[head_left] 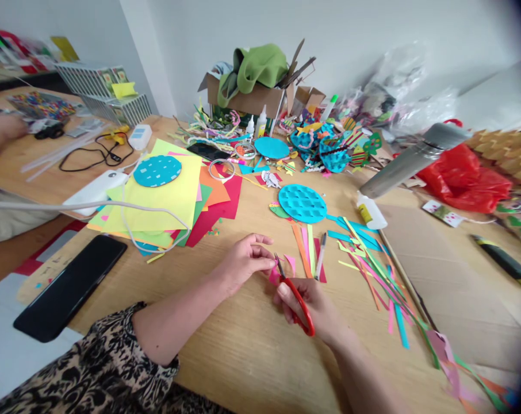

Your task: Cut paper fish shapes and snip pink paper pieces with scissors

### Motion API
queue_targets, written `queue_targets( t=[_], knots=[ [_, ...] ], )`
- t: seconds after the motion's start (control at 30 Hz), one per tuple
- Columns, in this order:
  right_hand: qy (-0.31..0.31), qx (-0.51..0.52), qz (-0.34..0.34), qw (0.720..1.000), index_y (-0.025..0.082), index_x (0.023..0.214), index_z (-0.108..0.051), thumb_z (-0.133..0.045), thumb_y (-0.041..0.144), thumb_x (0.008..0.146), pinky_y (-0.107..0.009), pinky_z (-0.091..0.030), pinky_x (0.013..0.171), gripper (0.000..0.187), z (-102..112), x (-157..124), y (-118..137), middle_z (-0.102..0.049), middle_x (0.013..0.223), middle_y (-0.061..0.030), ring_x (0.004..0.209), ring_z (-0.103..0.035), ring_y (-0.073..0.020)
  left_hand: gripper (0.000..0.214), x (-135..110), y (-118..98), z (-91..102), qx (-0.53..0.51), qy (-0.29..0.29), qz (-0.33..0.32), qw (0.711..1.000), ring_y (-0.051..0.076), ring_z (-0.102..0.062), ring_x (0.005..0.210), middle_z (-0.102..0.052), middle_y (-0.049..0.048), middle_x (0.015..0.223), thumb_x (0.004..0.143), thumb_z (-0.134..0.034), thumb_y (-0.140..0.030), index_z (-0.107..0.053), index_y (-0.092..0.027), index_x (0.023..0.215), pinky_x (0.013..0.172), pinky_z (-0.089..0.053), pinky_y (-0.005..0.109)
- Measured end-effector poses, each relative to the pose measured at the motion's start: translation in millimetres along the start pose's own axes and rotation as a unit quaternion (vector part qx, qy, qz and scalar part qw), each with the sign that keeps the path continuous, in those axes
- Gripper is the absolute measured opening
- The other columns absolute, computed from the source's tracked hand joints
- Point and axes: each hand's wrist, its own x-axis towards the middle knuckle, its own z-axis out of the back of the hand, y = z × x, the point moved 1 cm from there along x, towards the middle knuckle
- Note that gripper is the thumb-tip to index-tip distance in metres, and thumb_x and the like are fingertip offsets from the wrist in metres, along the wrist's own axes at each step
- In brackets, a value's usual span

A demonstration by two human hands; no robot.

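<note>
My right hand (310, 307) grips red-handled scissors (301, 307), their blade tips pointing up and left toward my other hand. Between thumb and fingers, my left hand (247, 261) pinches a small piece of pink paper (274, 275) right at the blades. How far the blades are apart is hard to make out. Just beyond my hands lie orange, pink and green paper strips (311, 247) and a pen (321, 256). Farther back is a blue paper oval (302, 203) with a raised grid of tabs.
Coloured paper sheets (165, 201) are stacked at the left, with a white cable across them and a black phone (71, 287) nearer me. Cut strips (372, 259), a glue bottle (371, 211) and a metal flask (409, 164) stand or lie rightward. Another person's arm (23, 247) shows far left.
</note>
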Motion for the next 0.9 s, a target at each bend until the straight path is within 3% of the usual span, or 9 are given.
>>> queue_targets(
  t=[0.9],
  knots=[
    [0.008, -0.021, 0.012, 1.0, 0.016, 0.061, -0.052, -0.051, 0.068, 0.084, -0.022, -0.027, 0.042, 0.057, 4.1, -1.3, -0.8, -0.046, 0.045, 0.0029, 0.041, -0.039, -0.008, 0.045, 0.7, 0.9, 0.8, 0.006, 0.005, 0.007, 1.0, 0.011, -0.059, 0.062, -0.063, -0.0024, 0.067, 0.061, -0.074, -0.015, -0.054, -0.014, 0.101, 0.065, -0.046, 0.027]
  ],
)
